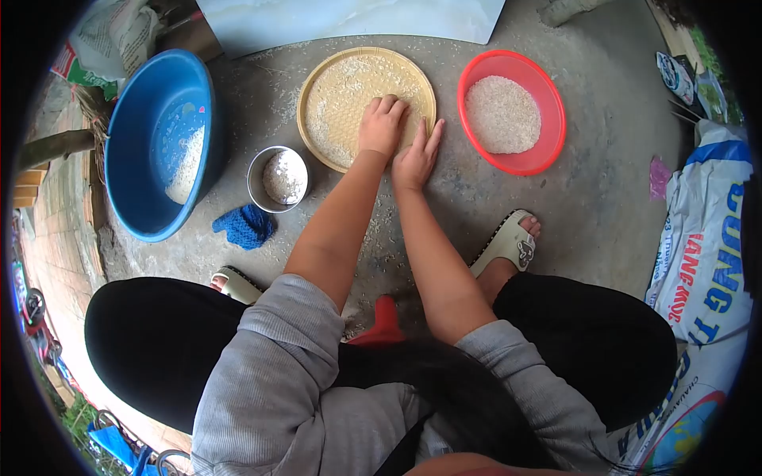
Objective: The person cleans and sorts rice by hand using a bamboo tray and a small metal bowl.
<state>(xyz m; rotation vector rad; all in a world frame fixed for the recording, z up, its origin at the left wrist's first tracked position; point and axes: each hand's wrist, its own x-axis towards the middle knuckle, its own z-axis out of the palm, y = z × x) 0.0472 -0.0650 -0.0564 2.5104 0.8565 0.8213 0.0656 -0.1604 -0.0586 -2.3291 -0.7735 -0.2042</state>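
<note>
A round yellow woven tray (325, 83) lies on the floor with pale grains scattered over it. My left hand (382, 125) is on the tray's right half, its fingers bent down and close together. What is under those fingertips, if anything, is hidden. Against the lower right rim rests my right hand (416, 155), with the visible fingers stretched out and apart. To the right of the tray stands a red basin (553, 127) holding white rice (504, 113). A metal pot (254, 186) with some grains inside sits at the tray's lower left.
A big blue tub (127, 159) at left holds a heap of white grains (186, 166). A blue knitted cloth (244, 227) lies below the pot. Printed sacks (698, 238) line the right side. A pale board (349, 20) is at the top. Loose grains dot the concrete floor.
</note>
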